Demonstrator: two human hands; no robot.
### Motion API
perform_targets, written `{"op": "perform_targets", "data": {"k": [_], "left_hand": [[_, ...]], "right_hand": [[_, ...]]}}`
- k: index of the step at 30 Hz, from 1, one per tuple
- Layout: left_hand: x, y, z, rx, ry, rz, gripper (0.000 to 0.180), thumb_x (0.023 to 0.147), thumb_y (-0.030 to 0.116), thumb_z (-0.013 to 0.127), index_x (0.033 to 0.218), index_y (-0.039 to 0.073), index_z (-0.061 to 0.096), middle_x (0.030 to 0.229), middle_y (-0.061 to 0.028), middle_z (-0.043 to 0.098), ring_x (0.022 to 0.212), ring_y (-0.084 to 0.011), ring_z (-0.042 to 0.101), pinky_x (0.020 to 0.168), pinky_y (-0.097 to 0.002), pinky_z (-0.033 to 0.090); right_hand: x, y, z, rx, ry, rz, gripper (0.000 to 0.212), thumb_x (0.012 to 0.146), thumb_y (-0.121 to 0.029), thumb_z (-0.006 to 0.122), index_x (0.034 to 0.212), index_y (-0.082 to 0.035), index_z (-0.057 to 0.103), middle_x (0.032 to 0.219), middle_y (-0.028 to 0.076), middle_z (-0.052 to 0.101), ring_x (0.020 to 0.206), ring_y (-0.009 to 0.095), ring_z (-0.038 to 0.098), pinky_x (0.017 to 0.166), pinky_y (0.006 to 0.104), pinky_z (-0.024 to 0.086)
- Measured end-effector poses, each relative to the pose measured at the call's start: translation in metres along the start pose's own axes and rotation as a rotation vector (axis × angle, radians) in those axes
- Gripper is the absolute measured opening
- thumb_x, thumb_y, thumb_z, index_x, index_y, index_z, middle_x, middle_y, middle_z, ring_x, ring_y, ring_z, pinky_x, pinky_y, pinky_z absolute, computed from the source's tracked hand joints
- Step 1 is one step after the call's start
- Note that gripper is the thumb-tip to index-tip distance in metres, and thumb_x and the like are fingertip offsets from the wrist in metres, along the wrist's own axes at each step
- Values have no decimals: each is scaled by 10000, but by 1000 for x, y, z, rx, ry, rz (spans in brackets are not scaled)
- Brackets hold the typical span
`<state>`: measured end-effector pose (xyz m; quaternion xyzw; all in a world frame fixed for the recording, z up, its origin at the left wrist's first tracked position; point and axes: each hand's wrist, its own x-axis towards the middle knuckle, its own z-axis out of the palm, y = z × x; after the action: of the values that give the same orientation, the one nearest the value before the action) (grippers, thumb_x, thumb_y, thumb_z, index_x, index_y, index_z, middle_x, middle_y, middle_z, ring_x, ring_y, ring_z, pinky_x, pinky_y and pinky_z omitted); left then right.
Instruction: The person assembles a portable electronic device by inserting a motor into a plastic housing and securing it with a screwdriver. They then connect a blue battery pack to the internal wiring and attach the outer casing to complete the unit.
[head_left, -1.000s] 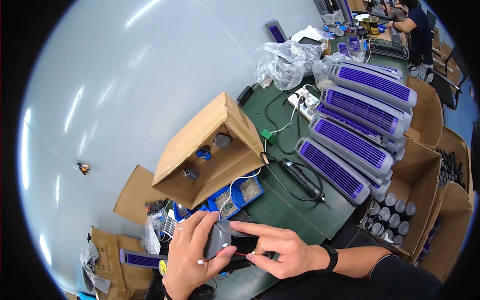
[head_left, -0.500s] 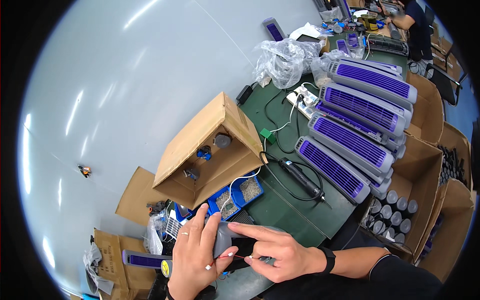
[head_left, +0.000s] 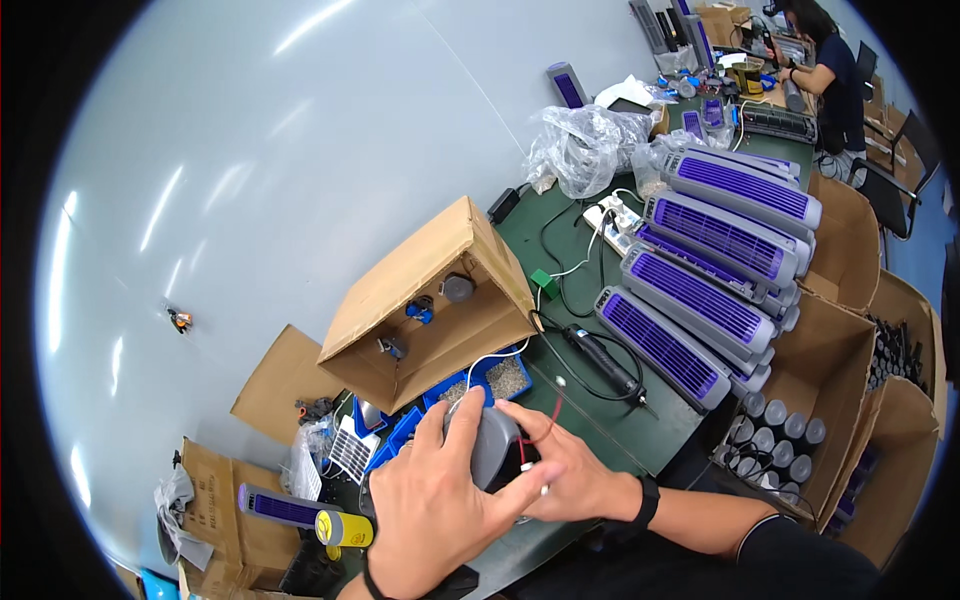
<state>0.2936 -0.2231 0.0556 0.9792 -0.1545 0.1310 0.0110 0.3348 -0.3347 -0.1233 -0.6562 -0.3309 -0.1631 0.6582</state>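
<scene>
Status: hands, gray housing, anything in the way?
Left hand around rounded gray housing, right hand against it. Maybe in the way: red wire in front of right hand. Blue bins just beyond.

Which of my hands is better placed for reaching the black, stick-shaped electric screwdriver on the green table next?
Probably your right hand: it is nearer the black, stick-shaped electric screwdriver, while your left hand is farther off, holding the rounded grey plastic part.
</scene>
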Motion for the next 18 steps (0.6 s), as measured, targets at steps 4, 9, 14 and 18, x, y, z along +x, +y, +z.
{"op": "perform_targets", "data": {"k": [4,9,14,18], "left_hand": [[0,-29,-9,-142,-167,142,1060,742,648,882,1502,9,510,1349,-240,649,1135,-415,692,931,-456,571],[-7,-34,-6,-306,-164,292,961,799,537,894,1513,21,510,1487,-271,541,1364,-446,549,1120,-476,468],[-19,-32,7,-295,-117,328,743,913,378,833,1510,58,527,1484,-293,488,1337,-470,518,1113,-500,449],[-23,-25,14,-168,-36,401,565,959,280,770,1437,73,551,1364,-280,506,1196,-490,534,1028,-527,474]], "right_hand": [[12,18,-37,129,-319,52,1127,740,-247,879,1638,45,263,1616,272,424,1492,397,453,1227,438,388],[35,21,-49,479,-795,221,855,750,-205,793,1515,27,490,1326,142,646,1209,207,594,1060,338,465],[20,13,-40,612,-622,255,731,730,-171,760,1418,1,580,1205,94,703,1070,188,634,949,339,500],[14,15,-37,617,-624,364,709,720,-171,755,1392,-10,600,1175,87,706,1052,186,636,948,327,504]]}}
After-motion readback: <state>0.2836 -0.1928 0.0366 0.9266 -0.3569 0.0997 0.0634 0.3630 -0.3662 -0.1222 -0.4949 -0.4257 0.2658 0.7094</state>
